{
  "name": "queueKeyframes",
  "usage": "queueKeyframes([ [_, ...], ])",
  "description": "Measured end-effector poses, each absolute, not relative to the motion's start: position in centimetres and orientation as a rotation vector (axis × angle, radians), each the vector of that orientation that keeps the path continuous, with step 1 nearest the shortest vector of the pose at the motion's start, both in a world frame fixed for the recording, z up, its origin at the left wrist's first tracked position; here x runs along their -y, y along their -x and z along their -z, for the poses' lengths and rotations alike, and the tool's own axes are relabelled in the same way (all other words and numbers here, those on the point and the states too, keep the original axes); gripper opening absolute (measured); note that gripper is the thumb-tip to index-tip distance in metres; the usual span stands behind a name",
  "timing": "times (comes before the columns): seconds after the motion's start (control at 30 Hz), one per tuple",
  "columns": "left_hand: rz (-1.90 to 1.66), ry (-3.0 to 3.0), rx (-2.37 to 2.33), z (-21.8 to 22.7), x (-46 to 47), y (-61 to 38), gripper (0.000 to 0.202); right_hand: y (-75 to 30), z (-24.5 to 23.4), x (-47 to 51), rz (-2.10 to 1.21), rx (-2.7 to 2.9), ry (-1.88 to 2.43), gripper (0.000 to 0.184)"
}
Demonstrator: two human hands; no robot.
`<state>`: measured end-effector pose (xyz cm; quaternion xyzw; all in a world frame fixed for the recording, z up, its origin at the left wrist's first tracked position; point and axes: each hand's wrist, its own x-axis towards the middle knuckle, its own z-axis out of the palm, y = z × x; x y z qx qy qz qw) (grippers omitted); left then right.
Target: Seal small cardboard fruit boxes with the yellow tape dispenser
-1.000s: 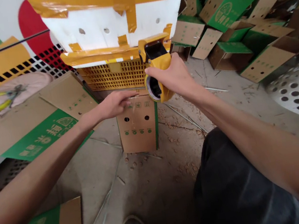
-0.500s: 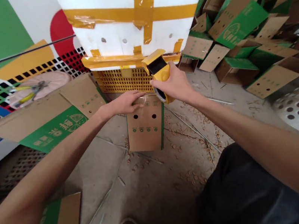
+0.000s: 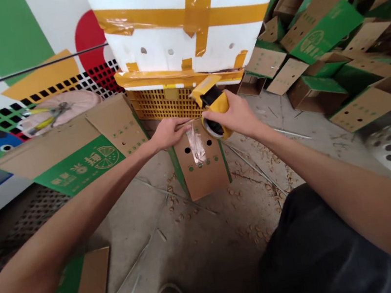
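1. Tape dispenser (image 3: pixel 218 108), 12 o'clock: glossy yellow plastic.
2. Clear tape (image 3: pixel 196 147), centre: shiny, smooth film.
3. Cardboard box (image 3: pixel 204 179), centre: matt brown paperboard.
4. Crate (image 3: pixel 162 103), 12 o'clock: yellow plastic lattice.
5. Floor (image 3: pixel 204 249), 6 o'clock: rough, dusty concrete.
6. Shorts (image 3: pixel 309 252), 5 o'clock: dark matt cloth.

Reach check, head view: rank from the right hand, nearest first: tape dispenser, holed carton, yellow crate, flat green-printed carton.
1. Tape dispenser: in the right hand.
2. Holed carton, below; yellow crate, behind: too close to call.
3. Flat green-printed carton, far left.
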<state>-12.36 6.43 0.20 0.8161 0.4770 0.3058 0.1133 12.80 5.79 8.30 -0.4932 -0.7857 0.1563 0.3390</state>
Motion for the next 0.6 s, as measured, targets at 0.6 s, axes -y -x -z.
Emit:
queueKeyframes([
  [0.6, -0.817, -2.332, -1.199, -1.9, -4.9, 12.0, 0.043, -12.5, -9.6, -7.0, -0.363, 1.841, 1.328, 0.058],
])
